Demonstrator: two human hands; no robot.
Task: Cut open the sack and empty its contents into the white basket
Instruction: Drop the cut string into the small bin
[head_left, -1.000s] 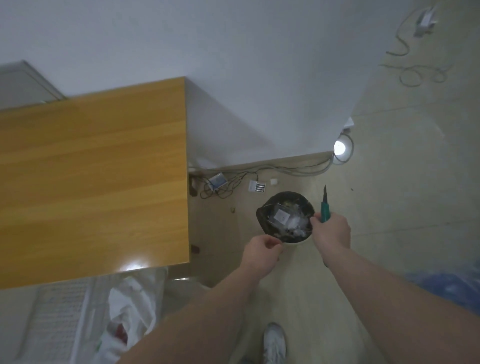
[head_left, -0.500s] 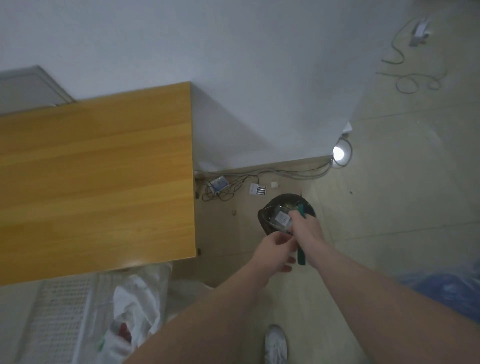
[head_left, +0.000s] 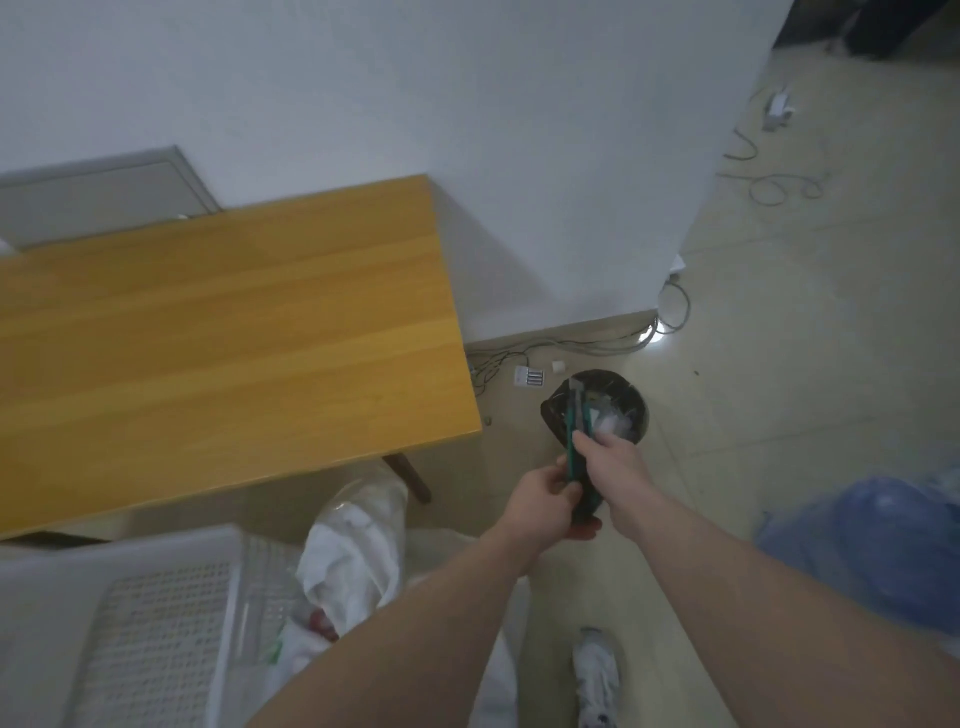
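head cam | worn high, faced steeply down | floor (head_left: 779, 415) far below | tabletop (head_left: 208, 338) at left | forearms close | single view

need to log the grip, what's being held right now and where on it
The green utility knife: right hand grips its handle mid-length, left hand holds the butt end.
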